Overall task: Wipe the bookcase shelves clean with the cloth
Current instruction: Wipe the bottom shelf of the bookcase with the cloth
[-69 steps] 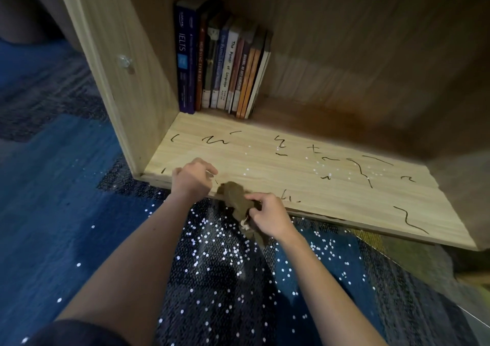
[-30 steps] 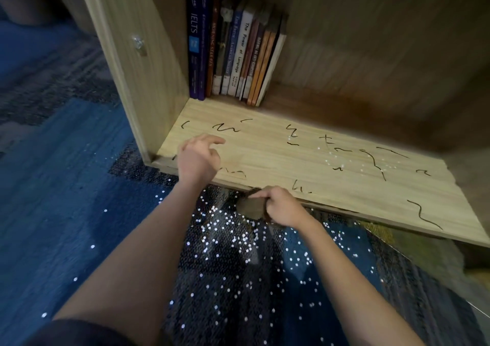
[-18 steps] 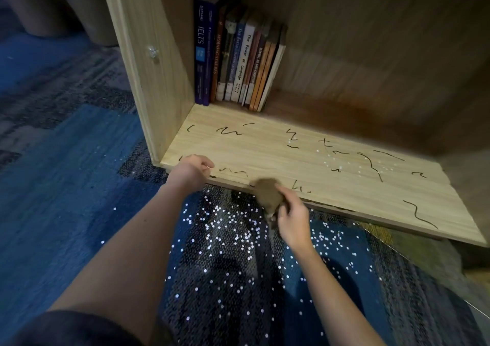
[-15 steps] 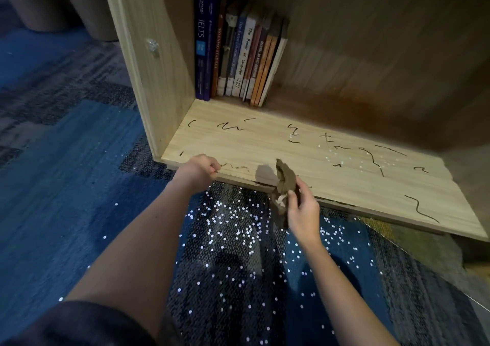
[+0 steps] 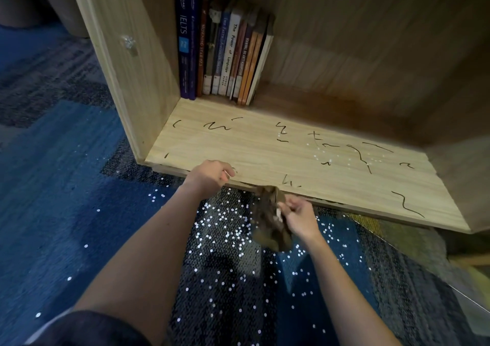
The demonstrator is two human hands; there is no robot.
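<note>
Carpet [image 5: 66, 199]: woven blue and dark patches, strewn with small white specks [image 5: 225, 229].
Bookcase [image 5: 127, 67]: pale wood-grain panels. I see its top and right side cut off and its back in shadow.
Shelf [image 5: 252, 154]: flat board carrying black scribbles [image 5: 405, 203].
Books [image 5: 225, 48]: upright row, far left. Most spines are too dim to read.
Cloth [image 5: 269, 218]: brown and crumpled, long axis near-far, its far end at the middle of the shelf's near edge.
Right hand [image 5: 301, 217]: fingers pinch the cloth.
Left hand [image 5: 209, 177]: fingers curled together at the shelf's near edge, holding nothing I can see.
</note>
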